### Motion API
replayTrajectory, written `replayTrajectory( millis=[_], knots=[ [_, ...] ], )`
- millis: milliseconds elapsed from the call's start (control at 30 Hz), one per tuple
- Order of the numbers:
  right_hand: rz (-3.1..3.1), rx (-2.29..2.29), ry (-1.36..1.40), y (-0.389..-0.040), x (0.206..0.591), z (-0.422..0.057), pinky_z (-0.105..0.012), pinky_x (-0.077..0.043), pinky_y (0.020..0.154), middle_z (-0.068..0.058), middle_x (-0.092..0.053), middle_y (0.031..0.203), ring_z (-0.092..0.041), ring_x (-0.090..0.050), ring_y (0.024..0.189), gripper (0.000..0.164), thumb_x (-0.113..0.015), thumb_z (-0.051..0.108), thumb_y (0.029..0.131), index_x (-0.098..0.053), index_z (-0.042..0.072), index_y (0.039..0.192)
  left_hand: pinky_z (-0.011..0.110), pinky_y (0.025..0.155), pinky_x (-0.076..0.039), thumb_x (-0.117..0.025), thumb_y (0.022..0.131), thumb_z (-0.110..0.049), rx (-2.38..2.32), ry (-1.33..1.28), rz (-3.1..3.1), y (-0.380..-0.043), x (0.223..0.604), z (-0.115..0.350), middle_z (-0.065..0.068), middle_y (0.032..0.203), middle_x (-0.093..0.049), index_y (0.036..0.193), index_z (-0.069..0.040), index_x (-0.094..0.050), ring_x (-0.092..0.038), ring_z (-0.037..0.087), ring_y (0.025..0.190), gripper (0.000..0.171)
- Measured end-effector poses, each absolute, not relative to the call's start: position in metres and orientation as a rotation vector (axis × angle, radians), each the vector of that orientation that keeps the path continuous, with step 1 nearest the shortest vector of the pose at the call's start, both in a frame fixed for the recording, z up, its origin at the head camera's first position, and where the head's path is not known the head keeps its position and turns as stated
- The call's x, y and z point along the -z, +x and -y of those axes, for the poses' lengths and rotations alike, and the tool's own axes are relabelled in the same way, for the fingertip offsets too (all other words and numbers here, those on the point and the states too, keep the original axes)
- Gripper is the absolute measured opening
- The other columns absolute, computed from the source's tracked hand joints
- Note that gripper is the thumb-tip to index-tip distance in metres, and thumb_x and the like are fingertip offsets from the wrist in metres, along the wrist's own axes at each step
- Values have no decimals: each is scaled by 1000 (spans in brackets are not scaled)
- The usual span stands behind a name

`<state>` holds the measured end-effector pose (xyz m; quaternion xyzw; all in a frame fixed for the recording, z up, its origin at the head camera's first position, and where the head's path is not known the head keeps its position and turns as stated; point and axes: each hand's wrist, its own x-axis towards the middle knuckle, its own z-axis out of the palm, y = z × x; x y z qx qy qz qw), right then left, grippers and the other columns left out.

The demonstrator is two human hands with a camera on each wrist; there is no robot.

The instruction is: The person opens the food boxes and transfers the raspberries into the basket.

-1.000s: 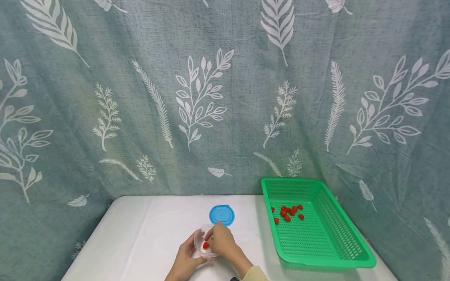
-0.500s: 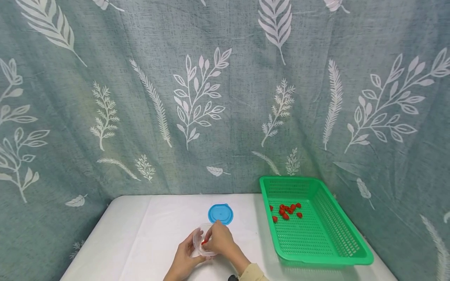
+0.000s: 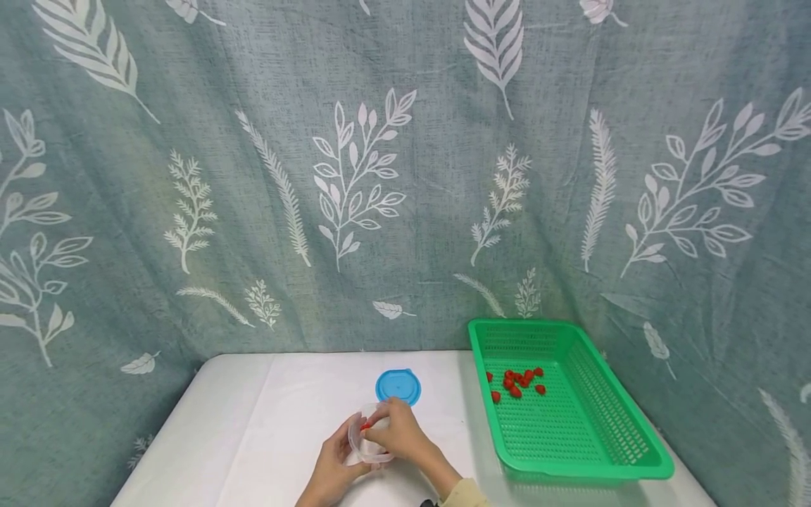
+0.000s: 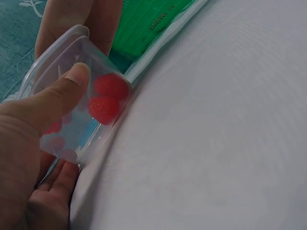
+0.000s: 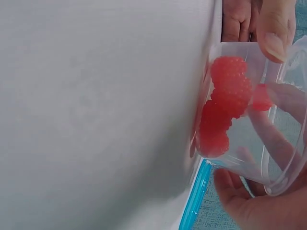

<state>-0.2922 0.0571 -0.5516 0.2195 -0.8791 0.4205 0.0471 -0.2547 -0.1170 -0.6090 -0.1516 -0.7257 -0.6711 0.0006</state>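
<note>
A clear plastic container [image 5: 244,160] stands on the white table, and my left hand [image 3: 331,466] grips it by its side, thumb against the near wall. My right hand [image 3: 400,431] reaches over the rim, its fingers inside the container. Between those fingertips is a pinched raspberry [image 5: 261,98], red and held above the others. Several more raspberries [image 5: 231,91] lie on the container's bottom, as the right wrist view shows through the wall. From the head view, the right hand covers part of the inside.
Just behind the container lies a blue lid [image 3: 398,386] on the white table [image 3: 279,422]. To the right stands a green perforated basket [image 3: 589,472], with several raspberries [image 3: 516,392] towards its left side. A patterned curtain [image 3: 380,296] hangs along the table's back edge.
Inside the container, my right fingertips and the raspberry have moved a little away from me, towards the far side. The left hand, container, lid and basket stay in place.
</note>
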Motion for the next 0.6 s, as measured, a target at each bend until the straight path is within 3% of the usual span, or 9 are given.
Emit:
replayTrajectory(
  millis=[100, 300, 500, 600],
  knots=[
    [2639, -1340, 677, -292, 554, -59, -67, -46, 104, -23, -64, 123, -42, -56, 120, 11, -82, 14, 78, -79, 7, 85, 36, 121, -33, -87, 79, -14, 2101, -466, 2302, -255, 610, 117, 21, 160, -37, 155, 0, -34, -32, 42, 149, 94],
    [2539, -1413, 646, -293, 554, -63, -69, -44, 106, -26, -66, 125, -44, -57, 123, 13, -82, 14, 81, -79, 6, 92, 39, 121, -33, -87, 80, -17, 2102, -475, 2303, -257, 611, 118, 20, 160, -38, 156, 0, -33, -33, 40, 149, 95],
    [2426, -1508, 591, -293, 548, -68, -64, -48, 105, -14, -75, 114, -36, -65, 115, 14, -82, 11, 82, -80, 8, 95, 25, 118, -39, -88, 78, -13, 2098, -474, 2273, -259, 610, 117, 22, 156, -44, 154, 1, -36, -37, 41, 147, 94],
    [2400, -1566, 566, -292, 543, -72, -63, -51, 101, -4, -77, 104, -29, -68, 108, 16, -83, 13, 82, -79, 10, 97, 24, 117, -40, -88, 78, -15, 2081, -473, 2288, -259, 610, 117, 24, 155, -45, 154, 2, -35, -37, 44, 146, 94]
  ],
)
